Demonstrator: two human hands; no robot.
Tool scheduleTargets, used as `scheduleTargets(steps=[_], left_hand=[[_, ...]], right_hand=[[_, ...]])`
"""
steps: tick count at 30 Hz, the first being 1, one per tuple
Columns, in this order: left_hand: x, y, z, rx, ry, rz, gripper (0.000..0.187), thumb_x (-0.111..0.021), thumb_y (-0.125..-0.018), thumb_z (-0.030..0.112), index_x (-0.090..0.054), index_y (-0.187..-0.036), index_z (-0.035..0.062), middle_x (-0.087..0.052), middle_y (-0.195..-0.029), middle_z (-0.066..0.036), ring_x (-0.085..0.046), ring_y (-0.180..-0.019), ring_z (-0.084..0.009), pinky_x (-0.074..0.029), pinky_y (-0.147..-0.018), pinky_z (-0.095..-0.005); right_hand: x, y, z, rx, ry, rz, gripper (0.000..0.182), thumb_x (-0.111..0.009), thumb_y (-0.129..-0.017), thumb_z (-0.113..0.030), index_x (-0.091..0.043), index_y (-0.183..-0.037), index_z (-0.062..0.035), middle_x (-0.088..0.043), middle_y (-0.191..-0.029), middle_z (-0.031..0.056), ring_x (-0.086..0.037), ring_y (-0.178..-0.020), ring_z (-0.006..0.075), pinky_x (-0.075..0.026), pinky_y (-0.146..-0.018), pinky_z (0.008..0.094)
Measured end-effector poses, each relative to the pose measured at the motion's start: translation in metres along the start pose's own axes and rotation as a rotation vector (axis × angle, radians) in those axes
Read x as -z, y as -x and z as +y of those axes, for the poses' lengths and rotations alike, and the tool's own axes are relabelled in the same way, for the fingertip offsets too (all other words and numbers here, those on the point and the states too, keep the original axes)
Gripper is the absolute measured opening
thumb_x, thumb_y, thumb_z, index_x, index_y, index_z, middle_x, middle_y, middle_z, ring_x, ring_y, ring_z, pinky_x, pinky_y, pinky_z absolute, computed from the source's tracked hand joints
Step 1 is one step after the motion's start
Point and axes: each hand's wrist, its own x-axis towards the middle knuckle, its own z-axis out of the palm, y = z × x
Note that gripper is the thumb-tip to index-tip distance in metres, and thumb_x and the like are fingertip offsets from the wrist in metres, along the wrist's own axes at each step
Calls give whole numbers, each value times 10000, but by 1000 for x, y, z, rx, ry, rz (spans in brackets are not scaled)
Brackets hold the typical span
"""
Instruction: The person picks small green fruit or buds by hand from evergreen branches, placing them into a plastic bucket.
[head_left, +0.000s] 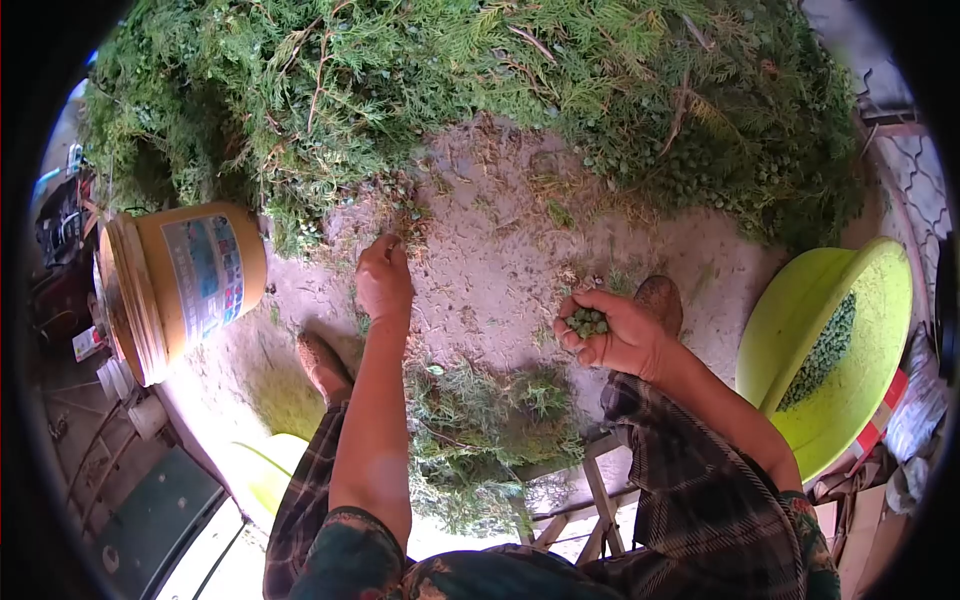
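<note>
My right hand is cupped with the palm up, its fingers curled round a small heap of green cones. My left hand is closed, thumb against the fingers, over the littered floor near the edge of the branches; what it holds, if anything, is too small to name. A large pile of leafy green branches spreads across the top of the view. Between my legs lies a smaller heap of green sprigs. At the right, a yellow-green basin holds many green cones.
An orange-yellow bucket with a label lies tilted at the left. Part of another yellow-green container shows beside my left leg. My shoes rest on the dusty floor. Below the smaller heap is a wooden frame.
</note>
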Motion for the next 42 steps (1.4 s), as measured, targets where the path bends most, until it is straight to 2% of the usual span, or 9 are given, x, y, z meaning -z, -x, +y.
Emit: scheduleTargets(steps=[7, 17, 19, 21, 23, 27, 29, 33, 42], left_hand=[[13, -4, -2, 178, -5, 21, 147, -587, -766, 138, -647, -868, 51, -649, -844, -164, -627, -763, -307, -489, -700, -404], [7, -19, -9, 34, -54, 58, 171, -588, -777, 84, -652, -926, 32, -659, -825, -155, -633, -680, -302, -501, -634, -368], [25, 11, 49, 58, 135, -29, 131, -598, -801, 85, -649, -908, 28, -650, -807, -144, -626, -654, -286, -496, -594, -360], [16, 63, 71, -300, 235, -159, 142, -639, -807, 94, -638, -941, 47, -659, -850, -114, -624, -682, -178, -496, -594, -289], [34, 88, 110, -359, 532, -688, 268, -654, -794, 71, -601, -1056, 77, -632, -943, -74, -609, -718, -153, -486, -621, -260], [25, 53, 97, -53, 329, -302, 143, -618, -819, 101, -648, -911, -4, -653, -857, -161, -620, -671, -248, -493, -617, -322], [6, 23, 54, -173, 179, -27, 111, -613, -814, 91, -661, -887, 23, -643, -818, -171, -622, -690, -307, -489, -612, -369], [-11, -2, 22, -53, -172, -45, 152, -657, -765, 169, -669, -867, 58, -641, -844, -169, -620, -744, -336, -488, -653, -402], [-5, -10, -4, 189, 326, -11, 190, -608, -745, 121, -671, -896, 25, -660, -758, -136, -631, -687, -239, -497, -667, -347]], right_hand=[[2, 1, -1, 33, -18, 54, 268, -485, -921, -276, -563, -913, -20, -595, -874, 128, -590, -703, 192, -520, -525, 340], [6, 1, 1, 62, 26, 25, 254, -502, -912, -271, -574, -937, -29, -605, -918, 128, -613, -773, 207, -559, -606, 374], [-3, 1, 1, 87, 35, 49, 249, -506, -910, -266, -576, -940, -28, -607, -928, 128, -614, -796, 212, -563, -623, 379], [-13, 2, 4, 101, 40, 71, 245, -510, -907, -261, -578, -944, -28, -610, -937, 127, -615, -819, 218, -567, -641, 385], [-20, 1, 3, 96, 29, 108, 254, -496, -912, -260, -580, -945, -22, -612, -954, 124, -612, -866, 226, -566, -675, 394], [4, -1, 3, 0, 22, -24, 270, -475, -920, -264, -574, -941, -14, -604, -936, 127, -600, -826, 215, -556, -628, 366], [11, -1, 3, -119, -70, -102, 279, -462, -925, -269, -564, -925, -10, -597, -910, 131, -578, -758, 195, -522, -547, 331], [-2, 1, 3, -55, -34, -26, 266, -464, -924, -261, -553, -911, -11, -587, -891, 138, -550, -698, 179, -479, -480, 306], [4, 4, 3, -8, 34, 12, 231, -470, -922, -268, -546, -914, -50, -546, -932, 122, -516, -727, 165, -444, -519, 277]])
